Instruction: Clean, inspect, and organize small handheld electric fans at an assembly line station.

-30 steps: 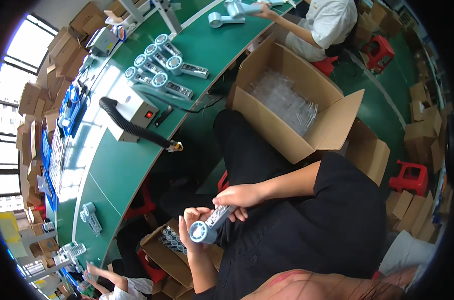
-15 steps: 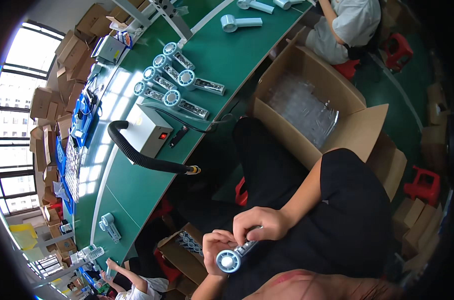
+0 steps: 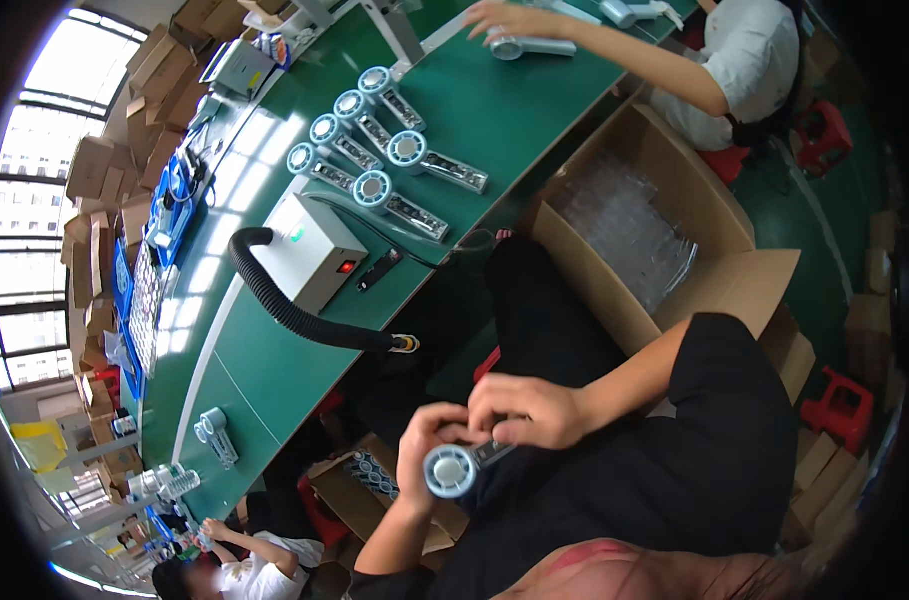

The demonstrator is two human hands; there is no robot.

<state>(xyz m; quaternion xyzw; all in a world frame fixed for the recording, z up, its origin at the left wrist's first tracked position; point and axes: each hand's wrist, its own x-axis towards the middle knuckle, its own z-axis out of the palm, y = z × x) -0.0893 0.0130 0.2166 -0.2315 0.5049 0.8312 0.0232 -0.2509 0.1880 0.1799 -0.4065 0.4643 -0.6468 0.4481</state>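
Note:
In front of my lap is a light blue handheld fan (image 3: 451,470), its round grille toward the camera and its handle open with inner parts showing. My left hand (image 3: 427,448) is closed around the fan near its head. My right hand (image 3: 533,412) is closed over the handle, fingers bent and thumb along it; the fingertips of both hands meet there. Whether the right fingers also hold a small part is hidden. On the green table several similar fans (image 3: 373,188) lie with open handles, grilles up.
A white box-shaped machine (image 3: 310,255) with a black flexible hose (image 3: 275,300) stands at the table edge. An open carton (image 3: 695,180) with clear plastic pieces is at my right. Another carton (image 3: 340,500) sits below. A co-worker's arm (image 3: 615,55) reaches over the far table end.
My hands and the fan have shifted slightly up and left, with the right hand covering more of the handle. A co-worker's arm has come over a fan at the far end.

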